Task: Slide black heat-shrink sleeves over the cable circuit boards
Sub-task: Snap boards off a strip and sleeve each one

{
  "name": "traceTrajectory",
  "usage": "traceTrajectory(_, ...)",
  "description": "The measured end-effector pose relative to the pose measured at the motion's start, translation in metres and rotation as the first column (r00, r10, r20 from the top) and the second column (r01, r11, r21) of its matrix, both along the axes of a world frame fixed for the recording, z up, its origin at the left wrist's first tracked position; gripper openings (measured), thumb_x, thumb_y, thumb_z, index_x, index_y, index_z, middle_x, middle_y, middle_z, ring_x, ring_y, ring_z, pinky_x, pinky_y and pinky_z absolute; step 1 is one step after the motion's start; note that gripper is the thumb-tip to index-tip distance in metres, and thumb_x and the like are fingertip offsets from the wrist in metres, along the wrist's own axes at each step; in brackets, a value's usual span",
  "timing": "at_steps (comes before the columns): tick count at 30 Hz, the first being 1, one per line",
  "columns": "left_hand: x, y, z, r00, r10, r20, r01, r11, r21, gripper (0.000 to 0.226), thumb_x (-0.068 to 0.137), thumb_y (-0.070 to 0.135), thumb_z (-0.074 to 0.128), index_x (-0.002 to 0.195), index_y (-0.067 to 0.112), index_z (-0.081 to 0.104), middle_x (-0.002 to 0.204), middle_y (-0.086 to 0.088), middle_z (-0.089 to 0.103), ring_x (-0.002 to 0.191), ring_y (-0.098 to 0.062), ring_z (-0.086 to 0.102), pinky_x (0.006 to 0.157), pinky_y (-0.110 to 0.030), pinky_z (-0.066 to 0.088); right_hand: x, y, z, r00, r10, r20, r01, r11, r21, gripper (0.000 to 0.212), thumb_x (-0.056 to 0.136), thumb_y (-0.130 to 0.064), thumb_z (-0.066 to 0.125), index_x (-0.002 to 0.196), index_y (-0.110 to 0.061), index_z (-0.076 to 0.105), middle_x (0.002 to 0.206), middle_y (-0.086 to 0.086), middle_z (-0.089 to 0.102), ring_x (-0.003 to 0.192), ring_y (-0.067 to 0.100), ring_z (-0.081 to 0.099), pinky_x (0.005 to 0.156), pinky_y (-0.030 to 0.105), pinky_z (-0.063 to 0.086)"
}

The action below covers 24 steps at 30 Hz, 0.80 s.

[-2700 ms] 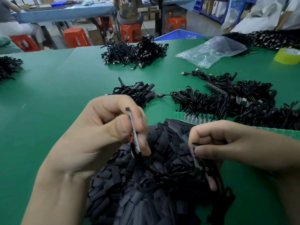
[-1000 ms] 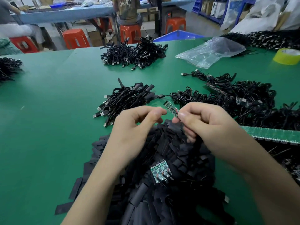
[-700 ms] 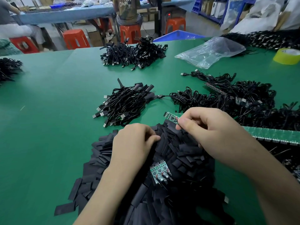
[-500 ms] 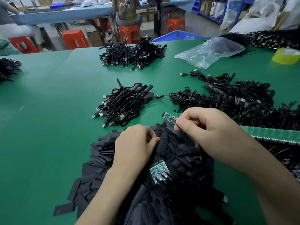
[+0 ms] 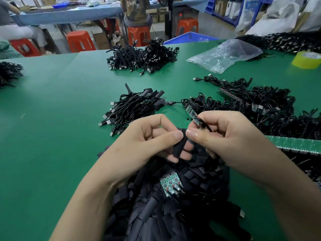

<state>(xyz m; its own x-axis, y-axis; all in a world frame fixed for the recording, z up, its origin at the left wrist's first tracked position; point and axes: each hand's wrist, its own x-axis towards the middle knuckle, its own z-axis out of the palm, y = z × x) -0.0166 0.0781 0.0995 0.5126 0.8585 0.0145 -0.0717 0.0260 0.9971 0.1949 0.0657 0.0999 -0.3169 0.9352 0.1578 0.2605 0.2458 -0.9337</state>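
Both hands are up over the bench (image 5: 52, 119), right above the heap of loose black sleeves (image 5: 152, 211). The left hand (image 5: 147, 141) has its fingers (image 5: 171, 159) clamped on one flat heat-shrink sleeve (image 5: 178, 145). Its long axis runs near-vertical in view, the upper end at the thumb tips and the lower end slanting back toward the person.

The right hand (image 5: 231, 141) has its fingers curled in, pinching the circuit board (image 5: 192, 115) at its wired end. The board's long axis is diagonal, with the free end pointing up and left, away from the person. Its black cable (image 5: 207, 128) trails down into the palm.

Board and sleeve are near each other but apart, and the board is bare. The right thumb tip sits just beside the sleeve's upper end. That end is tucked between the thumbs, so I cannot tell whether its mouth is open. The cable's run is lost behind the right hand. A cluster of green boards (image 5: 171, 186) lies on the heap, its wires buried.
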Motion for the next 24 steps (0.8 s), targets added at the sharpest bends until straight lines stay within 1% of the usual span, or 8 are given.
traceTrajectory(3, -0.002, 0.001, -0.001, 0.999, -0.016, 0.039, 0.018, 0.998, -0.057, 0.015, 0.084, 0.016, 0.07, 0.096, 0.008, 0.068, 0.088, -0.014, 0.076, 0.075, -0.024, 0.073, 0.069, -0.027, 0.057, -0.002, -0.001, 0.002, 1.0, -0.012, 0.007, 0.012, 0.999, 0.042, 0.017, 0.096, -0.022, 0.069, 0.081, -0.016, 0.069, 0.053, -0.015, 0.056, 0.046, -0.003, 0.042, 0.05, 0.006, 0.034)
traceTrajectory(8, -0.007, 0.003, 0.0, 0.997, 0.022, -0.069, -0.023, 1.0, -0.006, 0.024, 0.075, 0.009, 0.077, 0.099, 0.008, 0.076, 0.086, -0.016, 0.077, 0.075, -0.022, 0.074, 0.079, -0.026, 0.059, -0.005, -0.003, 0.005, 0.99, -0.054, 0.133, 0.037, 0.991, 0.126, 0.02, 0.096, -0.028, 0.07, 0.079, -0.019, 0.066, 0.046, -0.021, 0.039, 0.047, 0.002, 0.033, 0.05, 0.012, 0.028)
traceTrajectory(12, -0.011, 0.003, 0.002, 0.993, -0.032, -0.116, 0.029, 0.999, -0.031, 0.02, 0.077, 0.01, 0.077, 0.096, 0.011, 0.08, 0.083, -0.015, 0.077, 0.074, -0.018, 0.072, 0.072, -0.024, 0.059, -0.008, -0.006, 0.008, 0.98, -0.092, 0.178, 0.059, 0.982, 0.18, 0.02, 0.094, -0.03, 0.07, 0.079, -0.017, 0.065, 0.051, -0.018, 0.035, 0.05, 0.001, 0.033, 0.051, 0.012, 0.028)
traceTrajectory(14, -0.011, 0.003, 0.003, 0.988, 0.014, -0.152, -0.014, 1.0, 0.002, 0.019, 0.07, 0.012, 0.088, 0.089, 0.012, 0.082, 0.08, -0.014, 0.077, 0.071, -0.016, 0.071, 0.069, -0.021, 0.057, -0.009, -0.006, 0.008, 0.979, -0.132, 0.154, 0.103, 0.978, 0.183, 0.021, 0.095, -0.032, 0.069, 0.08, -0.017, 0.065, 0.052, -0.016, 0.035, 0.051, 0.002, 0.033, 0.052, 0.014, 0.029)
traceTrajectory(18, -0.011, 0.003, 0.007, 0.93, 0.282, -0.236, -0.239, 0.951, 0.195, 0.029, 0.055, 0.036, 0.087, 0.081, 0.024, 0.082, 0.075, -0.009, 0.077, 0.065, -0.011, 0.065, 0.065, -0.014, 0.051, -0.004, -0.007, 0.013, 0.978, -0.137, 0.157, 0.125, 0.989, 0.08, 0.047, 0.097, -0.059, 0.045, 0.089, -0.018, 0.066, 0.059, 0.004, 0.035, 0.056, 0.03, 0.04, 0.056, 0.045, 0.042)
traceTrajectory(20, -0.011, 0.001, 0.01, 0.884, 0.38, -0.273, -0.278, 0.896, 0.347, 0.025, 0.057, 0.04, 0.086, 0.079, 0.028, 0.082, 0.074, 0.001, 0.077, 0.064, -0.007, 0.068, 0.064, -0.013, 0.051, -0.002, -0.008, 0.016, 0.978, -0.105, 0.179, 0.103, 0.994, 0.02, 0.049, 0.099, -0.057, 0.035, 0.086, -0.022, 0.067, 0.061, 0.007, 0.038, 0.062, 0.036, 0.046, 0.065, 0.055, 0.047)
traceTrajectory(22, -0.012, -0.001, 0.012, 0.843, 0.457, -0.285, -0.282, 0.825, 0.49, 0.018, 0.062, 0.038, 0.086, 0.076, 0.028, 0.081, 0.076, 0.012, 0.077, 0.067, -0.001, 0.071, 0.065, -0.011, 0.052, 0.002, -0.007, 0.018, 0.959, -0.086, 0.272, 0.076, 0.996, 0.047, 0.045, 0.099, -0.054, 0.037, 0.078, -0.023, 0.062, 0.06, 0.014, 0.041, 0.06, 0.036, 0.047, 0.06, 0.048, 0.046)
traceTrajectory(24, -0.011, -0.003, 0.015, 0.814, 0.508, -0.28, -0.259, 0.749, 0.609, 0.015, 0.066, 0.034, 0.087, 0.078, 0.028, 0.08, 0.078, 0.017, 0.076, 0.071, 0.001, 0.072, 0.069, -0.011, 0.052, 0.004, -0.006, 0.018, 0.938, -0.056, 0.342, 0.031, 0.996, 0.079, 0.045, 0.098, -0.052, 0.04, 0.074, -0.019, 0.057, 0.06, 0.016, 0.041, 0.053, 0.027, 0.041, 0.052, 0.03, 0.037)
